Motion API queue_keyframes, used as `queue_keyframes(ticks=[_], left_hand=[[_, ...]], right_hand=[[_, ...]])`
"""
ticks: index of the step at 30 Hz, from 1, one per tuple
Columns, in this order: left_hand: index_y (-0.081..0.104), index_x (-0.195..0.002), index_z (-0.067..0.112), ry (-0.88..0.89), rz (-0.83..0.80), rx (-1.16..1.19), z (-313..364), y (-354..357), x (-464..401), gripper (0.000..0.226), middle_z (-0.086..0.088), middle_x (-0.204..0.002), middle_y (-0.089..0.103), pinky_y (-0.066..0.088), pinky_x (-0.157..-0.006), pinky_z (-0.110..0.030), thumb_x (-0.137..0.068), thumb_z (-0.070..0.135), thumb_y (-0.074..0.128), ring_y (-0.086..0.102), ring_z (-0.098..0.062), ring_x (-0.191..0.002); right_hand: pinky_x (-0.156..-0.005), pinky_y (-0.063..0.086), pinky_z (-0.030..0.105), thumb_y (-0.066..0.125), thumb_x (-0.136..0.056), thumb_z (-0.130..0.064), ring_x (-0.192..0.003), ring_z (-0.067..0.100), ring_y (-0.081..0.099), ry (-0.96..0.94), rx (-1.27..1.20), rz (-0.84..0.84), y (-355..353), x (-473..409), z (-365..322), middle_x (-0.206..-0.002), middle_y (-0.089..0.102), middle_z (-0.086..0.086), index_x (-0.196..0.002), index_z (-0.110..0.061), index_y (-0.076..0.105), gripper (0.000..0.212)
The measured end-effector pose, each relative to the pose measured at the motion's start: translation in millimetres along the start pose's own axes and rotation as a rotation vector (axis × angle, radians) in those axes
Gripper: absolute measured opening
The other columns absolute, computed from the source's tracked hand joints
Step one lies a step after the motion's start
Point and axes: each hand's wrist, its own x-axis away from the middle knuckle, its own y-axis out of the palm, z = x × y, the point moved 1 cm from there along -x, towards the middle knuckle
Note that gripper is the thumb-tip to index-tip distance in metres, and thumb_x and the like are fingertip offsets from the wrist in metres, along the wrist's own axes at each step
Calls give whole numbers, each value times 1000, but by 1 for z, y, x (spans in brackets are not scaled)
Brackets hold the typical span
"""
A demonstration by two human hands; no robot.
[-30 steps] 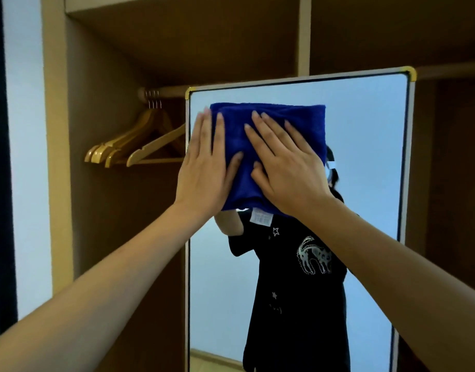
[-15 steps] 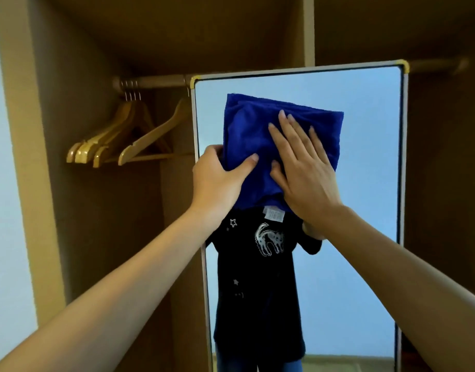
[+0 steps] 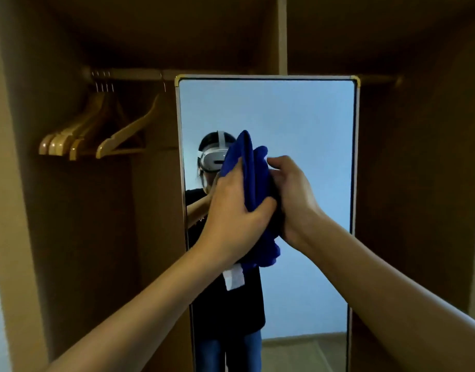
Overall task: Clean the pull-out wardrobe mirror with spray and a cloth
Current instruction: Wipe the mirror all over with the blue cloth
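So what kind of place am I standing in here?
Most likely an open built-in wardrobe in a bedroom: wooden hangers hang on a rail, and a tall framed mirror stands between brown wooden panels.

Dim wooden wardrobe (image 3: 70, 237), seemingly five hangers (image 3: 96, 138)
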Motion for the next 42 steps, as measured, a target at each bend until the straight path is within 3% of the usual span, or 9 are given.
queue_keyframes(ticks=[2, 6, 11, 16, 21, 26, 36, 39, 42], left_hand=[[37, -141, 25, 9, -96, -182, -2, 4, 5, 67, 6, -114, 52, 42, -97, -32, -76, 38, 50, 43, -11, -112], [54, -110, 23, -7, -262, 42, 2, -11, 10, 32, 2, -102, 55, 41, -92, -33, -79, 31, 46, 47, -12, -106], [57, -116, 29, 116, 302, -126, -17, -36, 22, 27, 19, -112, 53, 36, -88, -6, -91, 20, 55, 45, -6, -112], [43, -125, 31, -445, 295, 414, -32, -39, 35, 54, 11, -122, 53, 41, -83, -16, -78, 55, 54, 53, -3, -111], [65, -113, 23, -729, 94, 675, -30, -42, 31, 55, 1, -107, 72, 51, -78, -33, -77, 62, 52, 69, -17, -95], [55, -117, 25, -587, 369, 646, -27, -53, 2, 36, 1, -116, 64, 53, -92, -41, -85, 18, 68, 66, -20, -104], [52, -110, 35, -166, 485, 78, -28, -68, -110, 24, 17, -115, 52, 38, -108, -48, -91, 28, 64, 49, -13, -120], [53, -108, 35, -192, 530, -5, -30, -71, -126, 23, 11, -127, 37, 31, -112, -48, -90, 30, 65, 35, -19, -129], [54, -116, 28, -248, 405, 279, -34, -70, -127, 24, 10, -121, 49, 47, -93, -38, -93, 22, 60, 51, -15, -116]], right_hand=[[-61, 54, 24, 52, -91, -45, -71, 19, 69, 56, -103, -115, 2, 5, -3, -81, 70, 8, -91, -10, 70, 40], [-79, 56, 34, 64, -90, -26, -89, 27, 64, 89, -71, -173, -5, -1, -9, -94, 65, 17, -100, -1, 63, 28], [-76, 58, 32, 51, -95, -15, -91, 25, 70, 121, -74, -136, -15, -3, -13, -107, 71, 15, -113, -4, 64, 25], [-78, 56, 33, 60, -88, -23, -85, 25, 70, 146, -161, -123, -22, -3, -20, -98, 73, 10, -97, -10, 72, 20], [-77, 54, 36, 64, -85, -27, -84, 25, 71, 100, -171, -145, -25, -10, -24, -95, 74, 9, -86, -11, 77, 21], [-76, 55, 36, 63, -90, -20, -85, 25, 69, -40, 197, 51, -33, -29, -32, -94, 74, 8, -100, -9, 70, 17], [-62, 41, 8, 57, -92, -11, -77, 6, 57, -755, 767, 426, -28, -72, -60, -92, 62, -9, -112, -22, 58, 23], [-82, 42, 25, 55, -88, -7, -98, 13, 51, -872, 852, 475, -22, -87, -67, -103, 61, -7, -111, -21, 60, 26], [-84, 28, 30, 56, -89, -9, -106, 16, 38, -884, 973, 577, -23, -97, -71, -107, 57, -10, -111, -23, 62, 27]])
